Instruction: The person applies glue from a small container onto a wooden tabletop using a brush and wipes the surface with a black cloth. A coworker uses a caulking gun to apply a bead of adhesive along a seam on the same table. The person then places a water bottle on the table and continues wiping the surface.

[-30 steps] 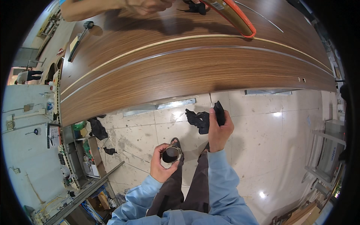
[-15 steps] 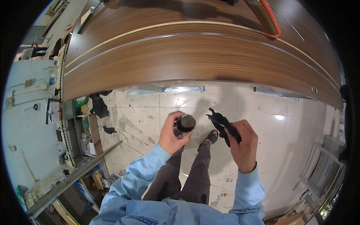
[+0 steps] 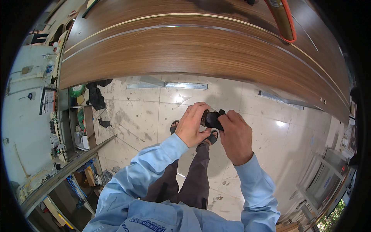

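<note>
My left hand (image 3: 191, 127) is wrapped round a small glass jar (image 3: 203, 119) with a dark inside. The jar is tipped toward the right, and most of it is hidden by my fingers. My right hand (image 3: 237, 135) is closed on a black cloth (image 3: 213, 120) and presses it against the jar's mouth. Both hands are close together in front of my body, above the floor and short of the table edge. Whether any cloth is inside the jar cannot be made out.
A long brown wood-grain table (image 3: 174, 54) runs across ahead of me. An orange-edged tool (image 3: 284, 23) lies on it at the far right. Left stand open shelves (image 3: 83, 131); black scraps (image 3: 96, 96) lie on the floor beside them. A grey metal frame (image 3: 322, 176) stands at the right.
The right hand has brought the black cloth leftward to the jar; before, the two were apart. My left hand has moved slightly right and up, turning the jar toward the cloth.
</note>
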Motion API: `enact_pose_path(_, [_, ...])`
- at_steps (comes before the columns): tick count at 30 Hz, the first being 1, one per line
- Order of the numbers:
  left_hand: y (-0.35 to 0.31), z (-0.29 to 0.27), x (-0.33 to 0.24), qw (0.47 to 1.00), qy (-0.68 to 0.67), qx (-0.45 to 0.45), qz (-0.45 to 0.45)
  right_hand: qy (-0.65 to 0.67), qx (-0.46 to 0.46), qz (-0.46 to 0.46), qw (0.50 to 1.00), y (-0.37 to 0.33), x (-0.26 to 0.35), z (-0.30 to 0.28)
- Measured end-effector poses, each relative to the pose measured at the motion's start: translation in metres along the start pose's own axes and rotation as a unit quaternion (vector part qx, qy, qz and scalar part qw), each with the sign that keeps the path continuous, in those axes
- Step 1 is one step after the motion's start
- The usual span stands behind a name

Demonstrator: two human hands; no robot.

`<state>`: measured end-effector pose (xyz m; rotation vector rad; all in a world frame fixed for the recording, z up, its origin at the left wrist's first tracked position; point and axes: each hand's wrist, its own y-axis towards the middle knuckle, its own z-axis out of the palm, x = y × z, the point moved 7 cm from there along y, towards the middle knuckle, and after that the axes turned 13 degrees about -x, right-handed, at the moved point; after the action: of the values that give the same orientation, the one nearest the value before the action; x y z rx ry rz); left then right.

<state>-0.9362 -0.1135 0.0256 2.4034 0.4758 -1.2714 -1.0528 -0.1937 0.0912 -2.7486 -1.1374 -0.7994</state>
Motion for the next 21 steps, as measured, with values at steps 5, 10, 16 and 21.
enact_pose_path(5, [-0.003,-0.002,0.008,1.0,0.002,-0.012,-0.022,0.04,0.01,0.045,0.998,-0.004,-0.01,-0.016])
enact_pose_path(10, [-0.004,-0.003,0.014,0.999,0.004,-0.027,-0.032,0.105,-0.009,0.111,0.988,-0.013,-0.021,-0.027])
enact_pose_path(16, [-0.001,-0.005,0.017,0.998,-0.008,-0.053,-0.03,0.119,-0.034,0.17,0.978,-0.017,-0.032,-0.026])
enact_pose_path(21, [0.001,-0.001,0.018,0.998,-0.017,-0.051,-0.025,0.168,-0.047,0.138,0.975,-0.015,-0.028,-0.028])
